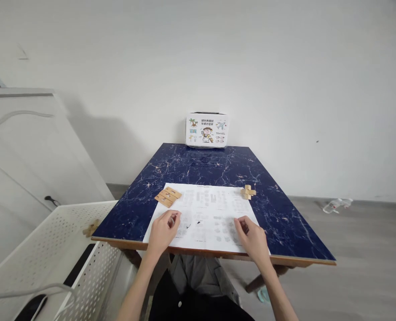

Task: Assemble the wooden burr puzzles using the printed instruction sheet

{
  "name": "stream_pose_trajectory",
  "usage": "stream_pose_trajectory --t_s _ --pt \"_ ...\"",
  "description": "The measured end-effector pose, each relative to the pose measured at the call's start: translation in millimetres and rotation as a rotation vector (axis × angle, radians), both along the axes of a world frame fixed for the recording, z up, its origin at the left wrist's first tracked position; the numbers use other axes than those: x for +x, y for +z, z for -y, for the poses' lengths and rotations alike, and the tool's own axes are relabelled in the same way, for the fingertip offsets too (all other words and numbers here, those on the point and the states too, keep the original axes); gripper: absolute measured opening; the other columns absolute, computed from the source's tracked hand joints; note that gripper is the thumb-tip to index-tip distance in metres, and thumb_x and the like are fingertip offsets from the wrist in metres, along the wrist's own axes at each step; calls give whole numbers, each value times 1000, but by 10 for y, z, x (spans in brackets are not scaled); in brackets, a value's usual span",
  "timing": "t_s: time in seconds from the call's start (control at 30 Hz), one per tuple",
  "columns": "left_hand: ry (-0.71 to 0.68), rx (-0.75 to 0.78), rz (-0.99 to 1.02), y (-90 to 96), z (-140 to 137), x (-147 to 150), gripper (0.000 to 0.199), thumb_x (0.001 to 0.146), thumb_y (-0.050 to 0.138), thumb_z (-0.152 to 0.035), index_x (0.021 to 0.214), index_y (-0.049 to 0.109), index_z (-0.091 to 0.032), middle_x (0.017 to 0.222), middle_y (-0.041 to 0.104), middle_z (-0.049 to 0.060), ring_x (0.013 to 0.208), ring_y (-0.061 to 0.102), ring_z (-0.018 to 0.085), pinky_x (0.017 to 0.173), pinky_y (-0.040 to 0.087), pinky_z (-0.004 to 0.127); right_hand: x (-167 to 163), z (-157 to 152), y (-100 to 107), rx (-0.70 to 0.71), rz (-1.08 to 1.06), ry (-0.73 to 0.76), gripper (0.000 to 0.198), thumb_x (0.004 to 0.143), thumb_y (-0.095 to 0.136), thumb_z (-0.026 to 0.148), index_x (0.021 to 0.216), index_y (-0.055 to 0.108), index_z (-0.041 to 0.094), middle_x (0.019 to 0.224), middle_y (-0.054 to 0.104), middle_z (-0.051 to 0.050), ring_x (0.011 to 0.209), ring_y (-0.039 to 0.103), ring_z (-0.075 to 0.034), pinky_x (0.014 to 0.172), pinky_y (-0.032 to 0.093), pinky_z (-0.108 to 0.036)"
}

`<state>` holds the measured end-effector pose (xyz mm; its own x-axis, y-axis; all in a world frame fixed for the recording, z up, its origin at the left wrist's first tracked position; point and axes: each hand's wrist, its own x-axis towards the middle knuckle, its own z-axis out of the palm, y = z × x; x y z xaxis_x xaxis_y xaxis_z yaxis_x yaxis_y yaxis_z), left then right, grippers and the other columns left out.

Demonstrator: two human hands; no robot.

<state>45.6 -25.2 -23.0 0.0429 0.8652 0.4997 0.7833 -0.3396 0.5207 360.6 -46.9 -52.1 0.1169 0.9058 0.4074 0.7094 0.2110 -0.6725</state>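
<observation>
White paper [204, 240] has wooden board [168, 196] and wooden cross [248, 192] at far corners. Left hand [164, 226] and right hand [252, 234], near front edge, keep fingers half-curled, seemingly empty.

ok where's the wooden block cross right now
In the head view, the wooden block cross is right of centre, at the far right corner of the white sheet, beyond the right hand.

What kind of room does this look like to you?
Probably a room in a home: a small blue marble-patterned table stands in front of a plain pale wall, with a white cabinet and a perforated white basket off to the left.
</observation>
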Motion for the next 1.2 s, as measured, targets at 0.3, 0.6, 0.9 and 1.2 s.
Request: stream_pose_trajectory --t_s 0.3,0.6,0.9,1.2 --pt "6 2 4 -7 1 -2 17 98 55 -33 93 68 -23 77 73 0 62 64 15 65 49 27 0 0 4 -4 -4 3 41 104 46 52 80 61 23 63 67 -1 58 62 -19 61 38 -26" --pt "4 7 -2 9 7 -2 20 99 53 -35 94 68 -23 77 73 1 62 64 16 64 49 28 6 1 -3 -1 4 1 42 103 44 53 81 61 22 65 69 -3 58 63 -19 60 40 -26" --pt "9 10 -6 13 10 7 19 98 54 -35 93 68 -23 77 73 0 62 65 16 65 51 27 11 -2 -7 20 10 2 49 104 41 59 79 61 22 63 68 -3 56 62 -19 59 40 -27" --pt "-23 -38 61 57 -2 -15 21 99 55 -36 92 69 -22 80 71 1 66 62 17 69 50 29 16 -6 -6 3 -4 -3 46 104 43 57 80 62 22 65 69 -3 59 64 -20 61 40 -27"
